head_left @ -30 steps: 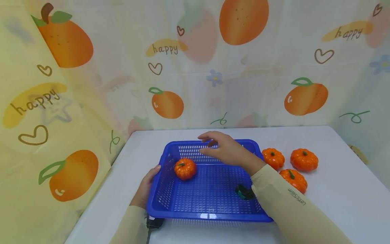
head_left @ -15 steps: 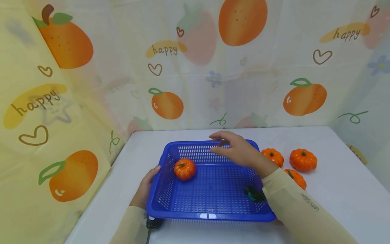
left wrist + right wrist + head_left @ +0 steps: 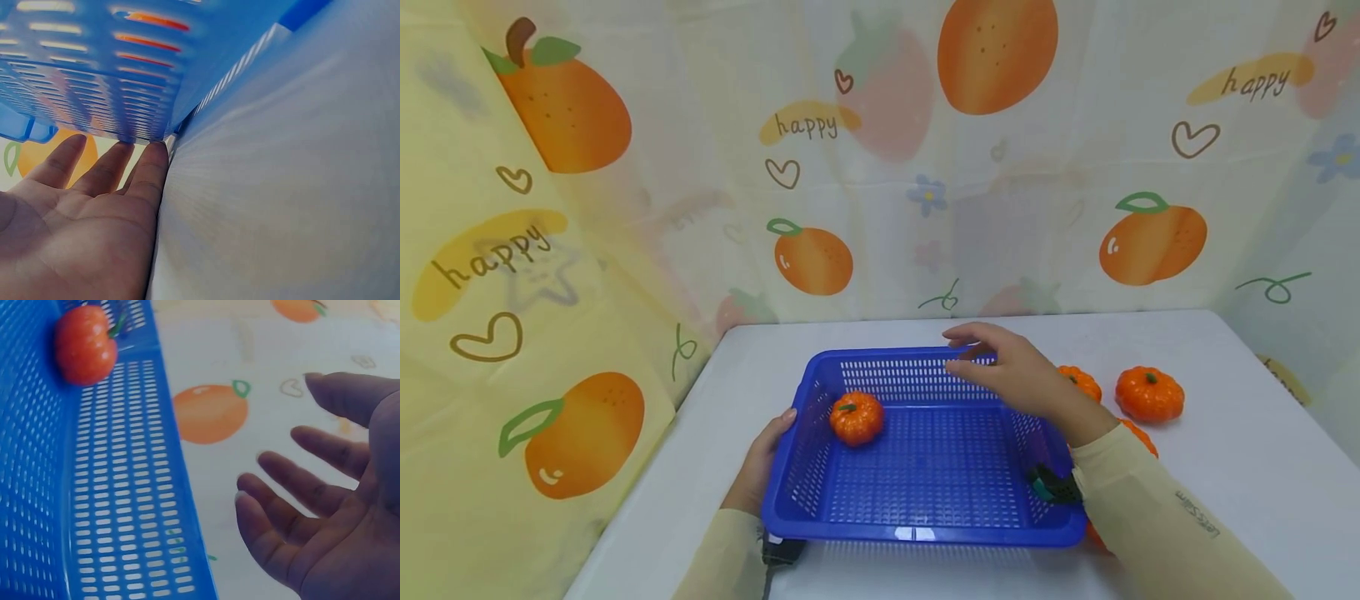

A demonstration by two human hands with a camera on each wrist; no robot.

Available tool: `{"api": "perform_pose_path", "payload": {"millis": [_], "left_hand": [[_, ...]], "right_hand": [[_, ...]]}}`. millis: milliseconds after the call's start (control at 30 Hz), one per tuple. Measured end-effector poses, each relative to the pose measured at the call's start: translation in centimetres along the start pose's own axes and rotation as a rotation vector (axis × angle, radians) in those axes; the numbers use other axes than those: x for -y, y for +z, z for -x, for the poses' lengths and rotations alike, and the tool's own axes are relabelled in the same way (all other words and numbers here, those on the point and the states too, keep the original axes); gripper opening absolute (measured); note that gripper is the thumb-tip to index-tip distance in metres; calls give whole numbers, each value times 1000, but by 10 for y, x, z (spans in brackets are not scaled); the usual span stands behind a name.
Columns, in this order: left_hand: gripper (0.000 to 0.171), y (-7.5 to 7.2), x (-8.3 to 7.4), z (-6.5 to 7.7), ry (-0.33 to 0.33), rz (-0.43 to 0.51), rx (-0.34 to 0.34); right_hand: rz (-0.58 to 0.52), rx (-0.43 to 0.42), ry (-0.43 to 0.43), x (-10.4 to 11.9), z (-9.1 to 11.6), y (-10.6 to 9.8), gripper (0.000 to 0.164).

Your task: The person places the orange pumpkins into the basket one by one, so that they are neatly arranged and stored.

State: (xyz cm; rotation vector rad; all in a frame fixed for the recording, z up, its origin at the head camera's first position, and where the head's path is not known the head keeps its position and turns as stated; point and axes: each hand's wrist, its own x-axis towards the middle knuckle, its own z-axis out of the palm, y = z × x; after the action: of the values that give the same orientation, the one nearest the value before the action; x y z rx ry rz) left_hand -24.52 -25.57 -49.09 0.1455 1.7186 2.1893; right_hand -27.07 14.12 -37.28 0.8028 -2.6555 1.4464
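Note:
A blue plastic basket (image 3: 917, 533) with slotted walls stands on the white table. Inside it, near the left wall, lies a small orange pumpkin (image 3: 857, 418) with a green stem. My left hand (image 3: 758, 467) rests against the basket's left side, thumb at the rim; in the left wrist view its straight fingers (image 3: 103, 172) touch the outer wall. Over the back right part of the basket hovers my right hand (image 3: 1011, 371), fingers spread and loosely bent. The right wrist view shows nothing in that hand's palm (image 3: 350, 550).
Several more orange pumpkins lie right of the basket: one in full view (image 3: 1150, 394), others partly behind my right arm. Dark wrist devices are on both arms, the right one (image 3: 1054, 485) overlapping the basket. A fruit-printed cloth (image 3: 880, 250) hangs behind the table.
My right hand has moved rightward over the basket, away from the pumpkin inside, and its forearm now covers more of the pumpkins at right. My left hand and the basket have stayed put.

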Motion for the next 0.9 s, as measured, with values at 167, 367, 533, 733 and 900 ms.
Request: {"api": "perform_pose_path", "payload": {"millis": [167,367,533,733,900], "left_hand": [[73,0,0,1,1,6,-11],[73,1,0,1,15,-4,4],[73,1,1,1,22,-20,2],[73,1,0,1,3,-7,-5],[73,2,-1,1,-6,-11,-20]], "right_hand": [[-18,-25,9,-1,5,-7,50],[-31,-36,55,1,15,-17,53],[-16,-66,53,-3,23,-28,51],[-18,-102,65,-9,31,-38,54],[-15,-132,99,-12,38,-46,56]]}}
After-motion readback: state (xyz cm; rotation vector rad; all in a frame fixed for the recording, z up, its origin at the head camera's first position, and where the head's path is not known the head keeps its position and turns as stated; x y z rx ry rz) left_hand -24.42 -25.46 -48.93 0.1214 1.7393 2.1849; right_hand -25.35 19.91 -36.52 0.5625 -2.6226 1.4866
